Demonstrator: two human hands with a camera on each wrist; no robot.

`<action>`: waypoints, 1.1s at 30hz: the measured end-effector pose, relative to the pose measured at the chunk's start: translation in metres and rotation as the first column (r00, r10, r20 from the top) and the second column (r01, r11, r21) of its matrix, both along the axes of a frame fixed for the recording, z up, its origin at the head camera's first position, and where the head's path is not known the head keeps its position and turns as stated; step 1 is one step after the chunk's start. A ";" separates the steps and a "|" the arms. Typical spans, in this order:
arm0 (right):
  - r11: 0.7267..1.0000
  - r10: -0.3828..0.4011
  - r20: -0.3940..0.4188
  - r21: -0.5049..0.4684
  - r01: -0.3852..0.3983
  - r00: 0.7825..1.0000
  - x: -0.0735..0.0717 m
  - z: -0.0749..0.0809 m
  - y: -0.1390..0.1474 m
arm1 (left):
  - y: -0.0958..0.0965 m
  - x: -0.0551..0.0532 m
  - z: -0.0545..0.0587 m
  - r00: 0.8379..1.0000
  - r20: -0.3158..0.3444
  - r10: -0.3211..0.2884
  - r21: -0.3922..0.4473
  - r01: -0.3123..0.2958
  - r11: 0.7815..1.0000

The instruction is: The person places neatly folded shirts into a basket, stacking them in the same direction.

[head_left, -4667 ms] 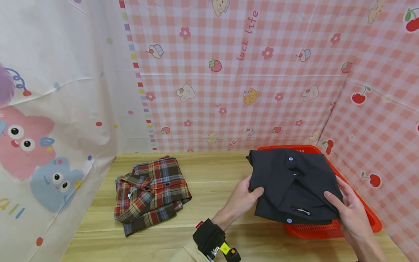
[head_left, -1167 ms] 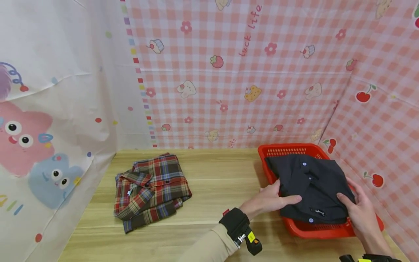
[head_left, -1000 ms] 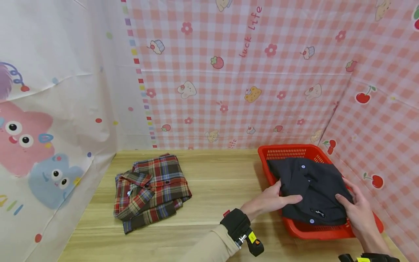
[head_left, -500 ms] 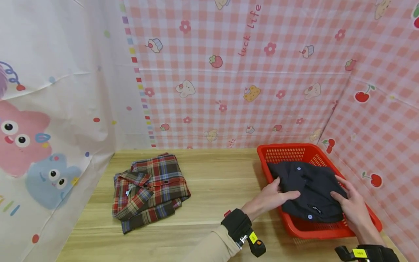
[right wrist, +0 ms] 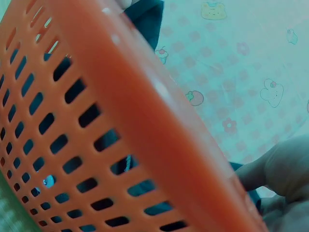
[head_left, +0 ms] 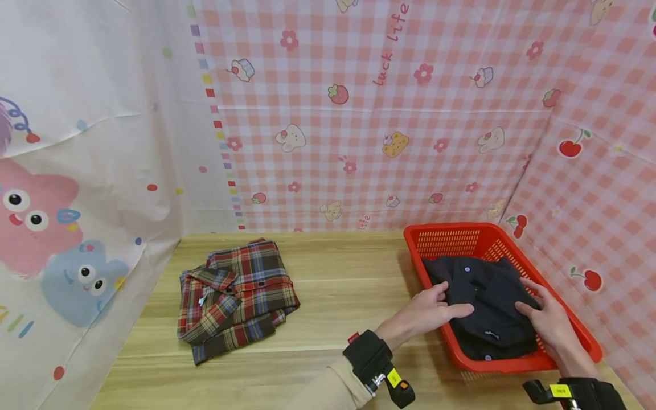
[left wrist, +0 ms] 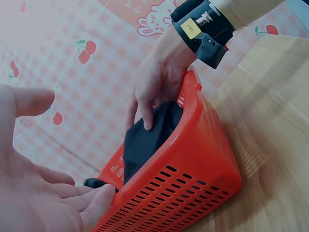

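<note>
A person settles a folded dark shirt [head_left: 492, 310] into a red basket [head_left: 512, 364] at the right edge of a wooden table [head_left: 333, 307]. The shirt lies inside the basket, near its left and front walls, while a folded plaid shirt [head_left: 256, 285] rests by the table's left edge, well apart. The right hand [head_left: 553, 322] appears to pinch the dark shirt's right side between thumb and fingers; the left hand [head_left: 427, 310], at the left rim, seems released, its fingers touching the cloth without closing on it. Done well, the step would call for bringing the pinched side down level, easing the fingers out sideways so the fold does not lift, and smoothing the corner nearest the left rim. The head view alone takes in the plaid shirt and the dark shirt's upward face, with its silvery clip [head_left: 492, 336]. The left wrist view shows the left thumb [left wrist: 35, 101] standing clear of the fabric, whereas from above it appears to lie over it. The right wrist view, largely filled by slotted wall, offers a glimpse through the holes of a pale disc [right wrist: 49, 181], perhaps a button.
</note>
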State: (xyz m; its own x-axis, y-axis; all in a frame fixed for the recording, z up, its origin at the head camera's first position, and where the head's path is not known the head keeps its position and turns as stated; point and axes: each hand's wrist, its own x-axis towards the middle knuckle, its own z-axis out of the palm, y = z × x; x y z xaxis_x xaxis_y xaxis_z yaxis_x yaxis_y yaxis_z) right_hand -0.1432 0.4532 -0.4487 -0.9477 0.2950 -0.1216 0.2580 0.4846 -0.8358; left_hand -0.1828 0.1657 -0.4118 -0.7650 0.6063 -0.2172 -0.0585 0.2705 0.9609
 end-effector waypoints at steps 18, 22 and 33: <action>0.983 -0.168 -0.095 0.053 0.174 0.981 0.014 0.003 -0.006 | -0.027 0.013 -0.009 1.000 -0.016 -0.004 0.124 0.006 0.992; 0.976 -0.198 -0.138 0.059 0.207 0.971 0.019 0.003 -0.007 | -0.034 0.015 -0.016 1.000 -0.019 0.019 0.167 -0.016 0.986; 0.968 -0.243 -0.173 0.012 0.249 0.954 0.026 0.004 -0.017 | -0.046 0.016 -0.024 0.995 -0.041 0.090 0.236 -0.078 0.969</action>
